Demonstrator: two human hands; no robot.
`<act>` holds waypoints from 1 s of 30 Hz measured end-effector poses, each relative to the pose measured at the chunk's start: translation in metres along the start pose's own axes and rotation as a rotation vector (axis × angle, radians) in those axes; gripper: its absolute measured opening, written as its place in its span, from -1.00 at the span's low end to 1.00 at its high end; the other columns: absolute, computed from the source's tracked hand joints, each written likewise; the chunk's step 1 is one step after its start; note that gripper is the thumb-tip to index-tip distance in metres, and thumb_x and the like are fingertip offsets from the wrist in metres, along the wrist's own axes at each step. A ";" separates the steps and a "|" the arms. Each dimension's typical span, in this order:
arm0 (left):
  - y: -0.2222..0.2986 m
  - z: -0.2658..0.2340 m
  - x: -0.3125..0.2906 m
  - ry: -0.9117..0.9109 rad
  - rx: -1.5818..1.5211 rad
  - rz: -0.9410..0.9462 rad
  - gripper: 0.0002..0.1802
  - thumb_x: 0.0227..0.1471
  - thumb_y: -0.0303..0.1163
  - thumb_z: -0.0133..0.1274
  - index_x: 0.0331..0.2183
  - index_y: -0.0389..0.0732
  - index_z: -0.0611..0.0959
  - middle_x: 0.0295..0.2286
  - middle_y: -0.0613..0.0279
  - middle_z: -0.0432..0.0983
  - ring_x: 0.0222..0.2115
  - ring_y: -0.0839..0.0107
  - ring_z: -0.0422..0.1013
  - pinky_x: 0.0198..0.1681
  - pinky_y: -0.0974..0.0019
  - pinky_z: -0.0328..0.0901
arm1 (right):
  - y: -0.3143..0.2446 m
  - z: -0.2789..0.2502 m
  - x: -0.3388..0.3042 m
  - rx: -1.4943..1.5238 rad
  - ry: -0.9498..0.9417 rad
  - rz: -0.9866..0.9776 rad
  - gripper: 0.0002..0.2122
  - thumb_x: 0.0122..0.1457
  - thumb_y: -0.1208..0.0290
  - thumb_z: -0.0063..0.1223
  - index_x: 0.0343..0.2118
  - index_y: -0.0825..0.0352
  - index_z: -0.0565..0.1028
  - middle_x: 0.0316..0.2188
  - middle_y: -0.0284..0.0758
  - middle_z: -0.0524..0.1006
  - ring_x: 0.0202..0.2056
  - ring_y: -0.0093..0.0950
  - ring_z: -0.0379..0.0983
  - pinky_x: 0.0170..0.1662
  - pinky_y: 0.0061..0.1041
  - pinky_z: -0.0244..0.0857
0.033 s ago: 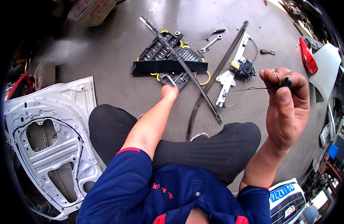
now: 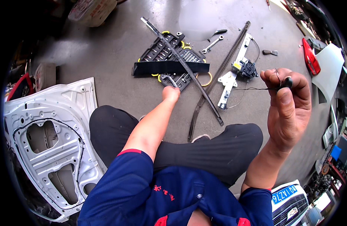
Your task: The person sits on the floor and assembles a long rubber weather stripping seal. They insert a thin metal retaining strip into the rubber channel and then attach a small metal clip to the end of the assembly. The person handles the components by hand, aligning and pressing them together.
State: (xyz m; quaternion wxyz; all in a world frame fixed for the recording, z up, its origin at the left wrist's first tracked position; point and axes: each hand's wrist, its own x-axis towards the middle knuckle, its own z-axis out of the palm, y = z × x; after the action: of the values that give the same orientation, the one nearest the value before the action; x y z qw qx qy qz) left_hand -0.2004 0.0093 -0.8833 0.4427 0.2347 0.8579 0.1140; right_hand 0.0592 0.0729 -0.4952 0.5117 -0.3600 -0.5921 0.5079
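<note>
My right hand [image 2: 290, 113] is raised at the right, thumb and fingertips pinched on a small dark oval piece [image 2: 288, 82]. From it a thin, frayed dark wire [image 2: 256, 89] runs left towards a window regulator [image 2: 229, 84], with its black motor [image 2: 250, 70], on the floor. My left hand [image 2: 171, 93] reaches forward, closed around the near end of a shiny curved wrench [image 2: 169, 79]. That wrench lies over the near corner of an open tool case [image 2: 154, 52]. The left fingers are mostly hidden by the back of the hand.
A long black strip [image 2: 188, 69] and a flat black panel [image 2: 169, 68] cross the tool case. Beside them lie a second dark strip [image 2: 222, 69], a tape roll [image 2: 206, 83] and another wrench [image 2: 213, 44]. A white door shell [image 2: 49, 158] is at left, a red lamp [image 2: 311, 58] at right.
My right hand has shifted very slightly to the left with the dark piece and wire. The left hand looks the same.
</note>
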 end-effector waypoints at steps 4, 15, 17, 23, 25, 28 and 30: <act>0.007 -0.005 -0.007 -0.035 0.098 -0.017 -0.65 0.05 -0.12 0.22 -0.23 -0.16 0.80 -0.20 0.00 0.71 -0.12 0.02 0.61 0.01 0.03 0.46 | 0.006 0.012 0.002 0.136 0.085 0.025 -0.74 0.18 0.50 0.38 -0.12 0.42 0.55 -0.15 -0.19 0.61 -0.09 -0.46 0.55 0.12 -0.41 0.38; -0.007 0.000 -0.004 0.067 0.167 0.243 -0.73 0.01 -0.23 0.17 -0.27 -0.16 0.73 -0.22 0.03 0.68 -0.12 0.00 0.59 -0.04 0.00 0.47 | 0.020 0.028 0.004 0.201 0.054 0.105 -0.73 0.16 0.57 0.37 -0.11 0.44 0.55 -0.14 -0.23 0.61 -0.10 -0.52 0.55 0.04 -0.54 0.40; -0.005 0.001 -0.006 0.056 0.137 0.245 -0.75 0.03 -0.24 0.15 -0.27 -0.15 0.74 -0.22 0.03 0.68 -0.12 -0.01 0.58 -0.04 0.00 0.47 | 0.019 0.028 0.005 0.198 0.050 0.149 -0.74 0.17 0.57 0.36 -0.10 0.44 0.55 -0.17 -0.26 0.63 -0.14 -0.56 0.55 -0.03 -0.60 0.41; 0.010 -0.007 -0.022 0.109 0.361 0.359 -0.71 0.07 -0.23 0.10 -0.20 -0.09 0.77 -0.21 0.06 0.69 -0.13 0.01 0.59 -0.06 0.01 0.46 | 0.020 0.028 0.007 0.183 0.059 0.197 -0.75 0.18 0.55 0.37 -0.12 0.43 0.56 -0.22 -0.31 0.65 -0.18 -0.61 0.56 -0.10 -0.65 0.42; 0.012 -0.010 -0.025 0.043 0.345 0.354 -0.71 0.08 -0.20 0.11 -0.22 -0.11 0.76 -0.18 0.06 0.67 -0.11 0.01 0.58 -0.03 0.01 0.45 | 0.023 0.030 0.008 0.207 0.055 0.207 -0.76 0.18 0.55 0.37 -0.12 0.43 0.56 -0.22 -0.32 0.65 -0.19 -0.62 0.56 -0.10 -0.65 0.42; 0.008 -0.013 -0.022 0.036 0.376 0.363 -0.74 0.06 -0.21 0.13 -0.25 -0.14 0.71 -0.20 0.03 0.66 -0.12 -0.01 0.58 -0.04 -0.01 0.46 | 0.028 0.035 0.010 0.246 0.045 0.210 -0.77 0.19 0.55 0.36 -0.13 0.43 0.56 -0.22 -0.32 0.65 -0.19 -0.63 0.56 -0.09 -0.64 0.42; 0.001 -0.011 -0.016 0.096 0.394 0.420 -0.75 0.06 -0.22 0.15 -0.26 -0.15 0.69 -0.23 0.03 0.66 -0.13 -0.02 0.58 -0.05 -0.02 0.46 | 0.028 0.039 0.012 0.276 0.036 0.217 -0.77 0.20 0.54 0.36 -0.13 0.44 0.56 -0.22 -0.33 0.65 -0.19 -0.63 0.56 -0.06 -0.62 0.44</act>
State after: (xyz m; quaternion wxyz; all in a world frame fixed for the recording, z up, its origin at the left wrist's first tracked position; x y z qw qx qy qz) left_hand -0.2010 0.0020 -0.8659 0.3143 0.4828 0.8161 0.0454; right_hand 0.0159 0.0814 -0.5176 0.5091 -0.3572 -0.4651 0.6300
